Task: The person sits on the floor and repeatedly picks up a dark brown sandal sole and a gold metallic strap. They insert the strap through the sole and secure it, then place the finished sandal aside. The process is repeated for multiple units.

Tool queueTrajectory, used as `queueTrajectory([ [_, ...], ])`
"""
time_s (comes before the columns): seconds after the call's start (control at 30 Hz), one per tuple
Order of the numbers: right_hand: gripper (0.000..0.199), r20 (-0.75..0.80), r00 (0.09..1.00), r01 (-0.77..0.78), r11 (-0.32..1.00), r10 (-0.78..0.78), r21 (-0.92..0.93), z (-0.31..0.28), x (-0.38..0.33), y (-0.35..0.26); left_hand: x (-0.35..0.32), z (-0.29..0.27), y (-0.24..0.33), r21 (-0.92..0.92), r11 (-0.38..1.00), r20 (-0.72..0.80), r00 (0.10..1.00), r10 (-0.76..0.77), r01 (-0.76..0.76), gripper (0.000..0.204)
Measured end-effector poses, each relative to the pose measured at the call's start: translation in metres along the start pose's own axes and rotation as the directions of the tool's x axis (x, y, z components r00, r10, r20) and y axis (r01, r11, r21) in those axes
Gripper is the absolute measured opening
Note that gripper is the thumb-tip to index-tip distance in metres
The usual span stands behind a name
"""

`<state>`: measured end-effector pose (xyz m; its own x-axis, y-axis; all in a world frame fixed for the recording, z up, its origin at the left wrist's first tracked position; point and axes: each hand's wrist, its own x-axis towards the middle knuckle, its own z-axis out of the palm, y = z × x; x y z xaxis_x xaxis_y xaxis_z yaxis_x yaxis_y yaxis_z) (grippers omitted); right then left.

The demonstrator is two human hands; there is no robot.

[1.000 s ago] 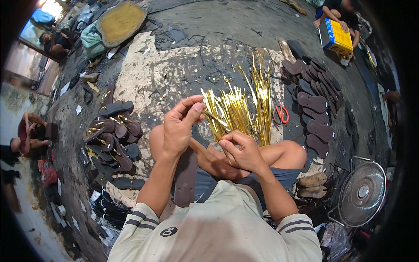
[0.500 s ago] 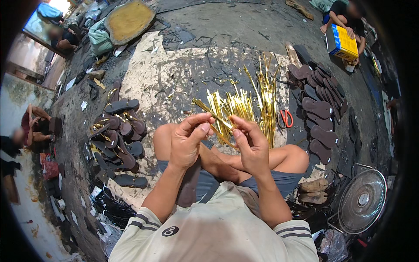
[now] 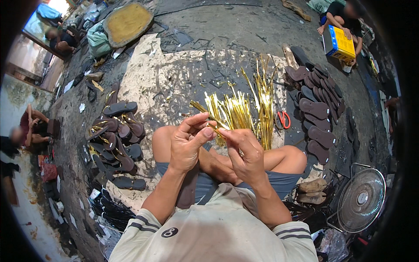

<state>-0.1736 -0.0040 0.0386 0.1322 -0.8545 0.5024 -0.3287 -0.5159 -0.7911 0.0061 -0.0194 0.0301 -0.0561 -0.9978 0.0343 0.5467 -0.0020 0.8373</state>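
In front of my crossed legs, my left hand (image 3: 187, 142) pinches a shiny gold strap (image 3: 199, 106), one end of which sticks out past the fingers toward the far left. Bent over beside it, my right hand (image 3: 245, 150) has thumb and fingertips closed on the strap's other part, and the two hands' fingertips almost meet. Just beyond them lies a pile of loose gold straps (image 3: 257, 109) on the worn floor sheet. A brown sandal sole (image 3: 188, 187) rests against my lap under my left forearm.
Finished-looking sandals (image 3: 124, 155) with gold straps lie heaped at left. Brown soles (image 3: 321, 139) line the right, near red-handled scissors (image 3: 284, 120). At lower right are wooden foot forms (image 3: 312, 198) and a fan (image 3: 362, 198). A person holds a yellow box (image 3: 342, 43) far right.
My right hand has moved left and turned over, its fingertips now close to my left hand's. The strap's looped part between the hands no longer shows. My left hand stays nearly in place.
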Motion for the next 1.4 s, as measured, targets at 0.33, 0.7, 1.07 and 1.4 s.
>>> queueTrajectory([
  [0.33, 0.021, -0.011, 0.941, -0.325, 0.91, 0.339, 0.257, 0.021, -0.007, 0.002, -0.003, 0.011, -0.007, 0.209, 0.978, -0.099, 0.995, 0.011, 0.01, 0.041],
  [0.7, 0.008, 0.272, 0.876, -0.062, 0.467, -0.399, 0.882, -0.103, 0.03, -0.084, -0.056, -0.075, 0.033, 0.93, -0.209, 0.275, 0.95, -0.148, -0.302, 0.067],
  [1.07, 0.015, 0.168, 0.839, 0.225, 0.611, -0.517, 0.759, -0.08, 0.032, -0.087, -0.075, -0.058, 0.052, 0.568, 0.751, -0.27, 0.938, -0.218, 0.338, 0.035],
  [1.4, 0.015, 0.12, 0.984, -0.137, 0.991, 0.135, 0.002, -0.009, 0.012, -0.019, -0.011, 0.013, 0.049, 0.781, 0.612, 0.157, 0.988, -0.005, -0.121, 0.026],
])
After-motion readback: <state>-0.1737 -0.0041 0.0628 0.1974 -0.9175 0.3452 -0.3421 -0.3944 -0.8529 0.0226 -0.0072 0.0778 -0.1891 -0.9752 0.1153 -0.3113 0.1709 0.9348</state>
